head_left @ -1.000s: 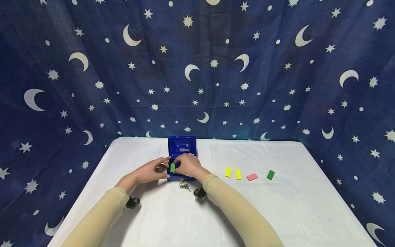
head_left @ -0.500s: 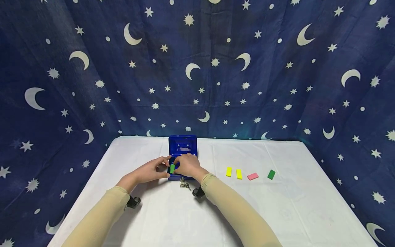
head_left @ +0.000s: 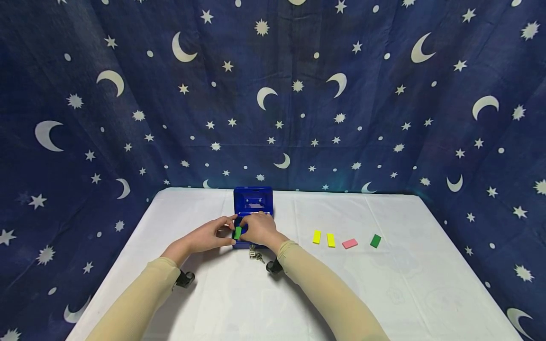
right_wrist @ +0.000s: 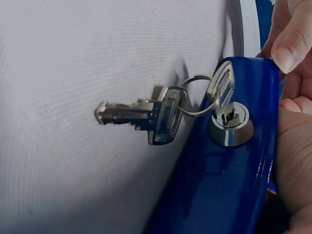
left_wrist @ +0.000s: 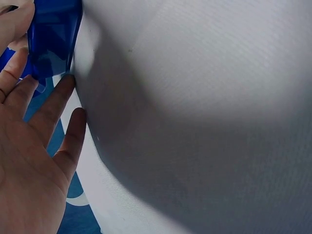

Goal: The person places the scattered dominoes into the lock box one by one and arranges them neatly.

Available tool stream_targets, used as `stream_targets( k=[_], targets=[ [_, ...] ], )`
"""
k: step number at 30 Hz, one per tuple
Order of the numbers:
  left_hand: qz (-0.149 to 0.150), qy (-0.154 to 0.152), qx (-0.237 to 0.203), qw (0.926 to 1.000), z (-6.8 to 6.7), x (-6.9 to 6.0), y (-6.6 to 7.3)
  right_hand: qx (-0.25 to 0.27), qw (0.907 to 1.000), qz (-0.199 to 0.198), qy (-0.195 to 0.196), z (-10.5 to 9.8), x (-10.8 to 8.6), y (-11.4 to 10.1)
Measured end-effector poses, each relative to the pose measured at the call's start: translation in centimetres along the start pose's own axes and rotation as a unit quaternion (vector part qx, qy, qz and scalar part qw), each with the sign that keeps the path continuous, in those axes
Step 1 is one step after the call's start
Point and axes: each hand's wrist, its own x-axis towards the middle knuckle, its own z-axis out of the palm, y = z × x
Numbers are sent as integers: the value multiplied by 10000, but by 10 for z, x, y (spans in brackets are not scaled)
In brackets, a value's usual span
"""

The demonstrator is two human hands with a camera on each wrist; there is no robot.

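well, low in the middle i see the right hand (head_left: 259, 229) pinching the green block (head_left: 238, 232) by the left side of the blue box (head_left: 253, 209), left hand (head_left: 206, 236) loosely spread there, and bumping fingers could drop it.

- white-covered table (head_left: 426, 284), a few creases running through the cover
- navy moon-and-star fabric (head_left: 294, 61) hung behind the table, plus down its left and right sides
- kinda teal tint low down, just past the table's far edge
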Motion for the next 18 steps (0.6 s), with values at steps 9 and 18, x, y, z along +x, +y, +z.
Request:
stream_targets(
  k=[9,18],
  targets=[
    [-57,-13,74,10000,-1,1,-2,12,10000,26,-46,0,-1,-2],
    [-61,-28,69,10000,-2,2,-4,119,9999,19,-51,1,-1,-1]
  ],
)
